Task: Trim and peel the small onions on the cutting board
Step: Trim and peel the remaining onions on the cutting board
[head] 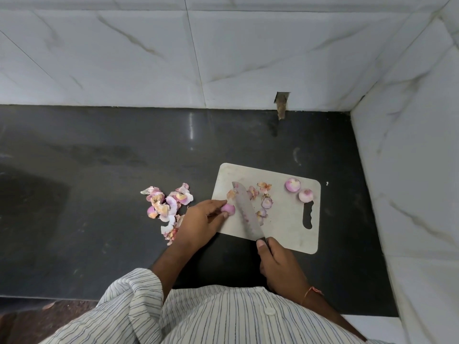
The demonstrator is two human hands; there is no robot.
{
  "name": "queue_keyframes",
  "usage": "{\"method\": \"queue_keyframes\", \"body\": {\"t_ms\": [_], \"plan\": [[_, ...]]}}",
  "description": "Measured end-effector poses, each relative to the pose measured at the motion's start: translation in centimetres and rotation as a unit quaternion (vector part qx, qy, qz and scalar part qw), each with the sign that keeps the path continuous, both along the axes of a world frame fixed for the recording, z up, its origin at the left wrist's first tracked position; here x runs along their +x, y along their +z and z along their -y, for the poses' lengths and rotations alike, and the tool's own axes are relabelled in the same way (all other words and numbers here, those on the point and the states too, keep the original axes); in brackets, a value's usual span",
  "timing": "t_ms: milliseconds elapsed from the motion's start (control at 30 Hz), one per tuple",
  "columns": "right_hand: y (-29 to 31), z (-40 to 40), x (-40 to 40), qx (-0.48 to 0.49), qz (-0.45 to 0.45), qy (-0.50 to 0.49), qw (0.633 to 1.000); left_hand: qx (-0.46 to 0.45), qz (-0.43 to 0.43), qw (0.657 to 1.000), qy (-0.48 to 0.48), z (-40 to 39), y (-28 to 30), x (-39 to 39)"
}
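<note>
Head view: left hand (pixel 198 220) pinches onion (pixel 229 209) at fingertips; right hand (pixel 278 263) grips knife (pixel 246 211).

I see a matt, scuffed pale cutting board (pixel 285 227), likely plastic, on a glossy dark stone counter (pixel 99 157). The knife (pixel 246 212) blade looks like dull, smeared metal. Papery dry peels (pixel 166 204) lie off the board's left edge. Walls (pixel 149 58) are polished marble-look tile.

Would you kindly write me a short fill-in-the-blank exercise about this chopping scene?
1. The left hand holds a small pink onion on the pale ____ board.
2. The right hand grips the steel ____.
3. ____ peeled onions lie beside the board's handle slot.

Answers: cutting; knife; two
</note>
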State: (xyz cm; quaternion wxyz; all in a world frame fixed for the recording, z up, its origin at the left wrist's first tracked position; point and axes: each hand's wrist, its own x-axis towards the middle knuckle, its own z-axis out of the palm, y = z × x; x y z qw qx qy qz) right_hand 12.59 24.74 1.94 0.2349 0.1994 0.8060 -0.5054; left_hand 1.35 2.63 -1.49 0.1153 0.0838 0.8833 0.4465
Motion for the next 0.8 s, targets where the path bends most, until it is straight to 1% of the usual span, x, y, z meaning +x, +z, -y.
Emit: {"method": "queue_keyframes", "body": {"t_ms": [200, 367, 467, 800], "plan": [[0.1, 0.8, -0.1, 0.060, -0.034, 0.050, 0.996, -0.022, 0.004, 1.000, 0.015, 0.1, -0.5, -0.2], [-0.2, 1.3, -0.2, 0.069, -0.021, 0.064, 0.995, -0.040, 0.001, 0.999, 0.020, 0.0, -0.3, -0.6], [-0.4, 1.5, -0.3, 0.093, -0.029, 0.088, 0.991, -0.051, 0.003, 0.998, 0.022, -0.1, -0.5, -0.8], [-1.1, 2.5, -0.8, 0.162, -0.011, 0.184, 0.970, -0.034, 0.001, 0.999, 0.028, -0.2, -0.5, -0.9]]}}
